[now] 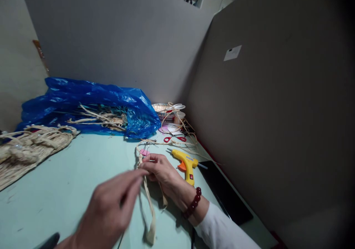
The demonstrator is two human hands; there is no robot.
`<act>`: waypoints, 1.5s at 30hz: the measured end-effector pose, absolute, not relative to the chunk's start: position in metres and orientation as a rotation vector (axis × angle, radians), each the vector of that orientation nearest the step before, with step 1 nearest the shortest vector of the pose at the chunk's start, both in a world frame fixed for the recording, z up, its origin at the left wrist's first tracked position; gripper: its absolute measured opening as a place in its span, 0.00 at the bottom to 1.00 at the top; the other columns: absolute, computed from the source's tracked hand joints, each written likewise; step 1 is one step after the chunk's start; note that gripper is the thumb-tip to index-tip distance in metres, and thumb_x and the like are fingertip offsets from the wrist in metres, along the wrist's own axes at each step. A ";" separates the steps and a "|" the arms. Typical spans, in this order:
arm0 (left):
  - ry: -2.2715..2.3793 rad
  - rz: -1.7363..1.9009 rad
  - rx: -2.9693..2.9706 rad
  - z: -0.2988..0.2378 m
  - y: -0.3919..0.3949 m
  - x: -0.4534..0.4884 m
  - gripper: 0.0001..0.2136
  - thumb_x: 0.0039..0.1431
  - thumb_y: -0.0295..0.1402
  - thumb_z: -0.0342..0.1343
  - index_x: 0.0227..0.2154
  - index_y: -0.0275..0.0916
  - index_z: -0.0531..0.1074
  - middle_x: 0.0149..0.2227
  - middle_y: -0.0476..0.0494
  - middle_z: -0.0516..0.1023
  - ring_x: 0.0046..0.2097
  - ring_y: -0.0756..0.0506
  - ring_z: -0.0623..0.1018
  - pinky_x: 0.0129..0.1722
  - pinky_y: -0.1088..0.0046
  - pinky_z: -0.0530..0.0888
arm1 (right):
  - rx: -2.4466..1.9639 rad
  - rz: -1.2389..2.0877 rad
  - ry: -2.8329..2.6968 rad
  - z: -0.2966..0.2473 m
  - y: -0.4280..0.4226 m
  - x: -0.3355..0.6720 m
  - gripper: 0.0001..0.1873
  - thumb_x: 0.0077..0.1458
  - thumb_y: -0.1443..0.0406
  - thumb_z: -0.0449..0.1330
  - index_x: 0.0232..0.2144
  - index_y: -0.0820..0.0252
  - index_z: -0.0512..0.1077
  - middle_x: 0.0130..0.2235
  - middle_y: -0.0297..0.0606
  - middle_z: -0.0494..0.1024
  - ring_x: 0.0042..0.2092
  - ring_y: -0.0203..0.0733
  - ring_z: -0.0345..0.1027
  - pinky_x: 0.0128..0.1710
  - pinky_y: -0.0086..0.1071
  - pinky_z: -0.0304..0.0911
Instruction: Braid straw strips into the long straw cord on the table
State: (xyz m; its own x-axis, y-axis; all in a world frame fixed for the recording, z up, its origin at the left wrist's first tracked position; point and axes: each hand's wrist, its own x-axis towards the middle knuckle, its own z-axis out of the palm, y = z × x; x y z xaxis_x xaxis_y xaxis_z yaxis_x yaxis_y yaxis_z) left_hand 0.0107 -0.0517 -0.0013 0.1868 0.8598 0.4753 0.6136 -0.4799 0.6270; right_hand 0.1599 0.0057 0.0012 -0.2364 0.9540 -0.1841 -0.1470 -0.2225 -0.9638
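Observation:
My right hand [163,173] pinches a braided cord of pale, straw-like plant fibre [138,156] between thumb and fingers. A dark red bead bracelet [193,204] circles that wrist. My left hand [109,203], somewhat blurred, reaches in from the lower left, its thumb and fingers closed on the fibre strands at the right fingertips. A loose flat fibre strip [150,212] hangs below the hands over the table, and a shorter end [164,199] shows under the right hand. Just above the fingers, a pink binder clip [144,152] sits against the cord.
A yellow glue gun [184,160] lies right of my hands, beside a black flat panel [226,193]. Red-handled scissors [174,139] and a basket [163,109] lie behind. A blue plastic bag [91,90] holds fibres; a woven piece [33,149] is at left. Grey partitions [116,38] enclose the table.

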 end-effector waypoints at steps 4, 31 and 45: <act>1.475 0.888 1.621 0.002 -0.007 0.000 0.14 0.57 0.45 0.49 0.30 0.39 0.70 0.27 0.48 0.74 0.28 0.46 0.74 0.31 0.69 0.70 | -1.099 1.614 -1.149 -0.002 0.004 0.157 0.12 0.37 0.64 0.64 0.24 0.62 0.65 0.22 0.33 0.72 0.21 0.27 0.49 0.21 0.25 0.40; 1.489 0.639 1.924 -0.014 0.012 0.008 0.15 0.51 0.42 0.47 0.16 0.42 0.52 0.18 0.55 0.55 0.26 0.48 0.59 0.27 0.70 0.52 | -1.567 0.396 -2.225 0.016 -0.014 0.167 0.07 0.50 0.67 0.55 0.23 0.62 0.69 0.23 0.38 0.73 0.24 0.33 0.51 0.25 0.30 0.41; 1.283 0.752 1.530 -0.019 0.015 0.004 0.13 0.42 0.41 0.49 0.14 0.43 0.53 0.17 0.58 0.52 0.23 0.52 0.54 0.23 0.75 0.54 | -1.458 0.218 -2.298 -0.001 -0.040 0.143 0.07 0.55 0.67 0.51 0.32 0.63 0.68 0.26 0.41 0.75 0.23 0.35 0.53 0.25 0.34 0.37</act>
